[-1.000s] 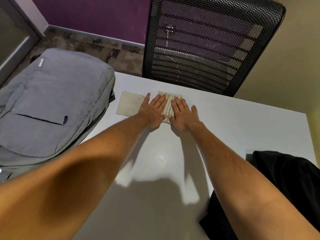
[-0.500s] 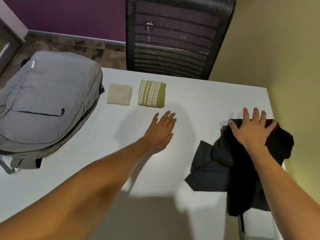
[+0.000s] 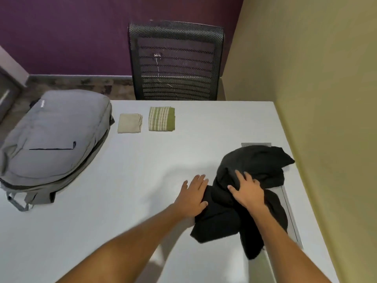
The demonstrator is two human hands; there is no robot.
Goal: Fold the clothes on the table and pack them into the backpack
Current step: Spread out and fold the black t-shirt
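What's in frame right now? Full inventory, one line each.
Grey fabric backpack: 1, grey, left side of table, lying flat, closed.
Folded beige cloth: 1, beige, far side, right of backpack.
Folded green-striped cloth: 1, cream and green, right of the beige one.
Crumpled black garment: 1, black, right side of table, unfolded.
White table: 1, white.
Black mesh office chair: 1, black, behind table.
Left hand: 1, at garment's left edge.
Right hand: 1, on garment.

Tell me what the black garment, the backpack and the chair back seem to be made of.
Black garment: soft matte fabric, probably knit; it crumples in loose folds.
Backpack: grey woven cloth, likely synthetic; matte, with seams and a zip.
Chair back: black mesh; the holes show through.
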